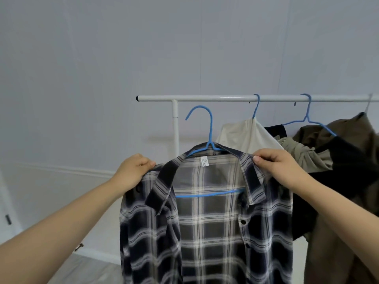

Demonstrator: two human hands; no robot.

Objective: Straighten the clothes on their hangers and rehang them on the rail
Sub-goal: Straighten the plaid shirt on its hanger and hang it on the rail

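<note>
A navy, grey and cream plaid shirt [207, 218] hangs open on a blue hanger [207, 140], held below the white rail [205, 98]. The left hand [131, 173] and right hand [281, 167] each pinch a shoulder. Its white neck label [204, 161] bears unreadable script.

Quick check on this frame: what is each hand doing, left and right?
Left hand: closed, gripping the plaid shirt at its left shoulder.
Right hand: closed, fingers pinching the plaid shirt's collar on the right side.
</note>
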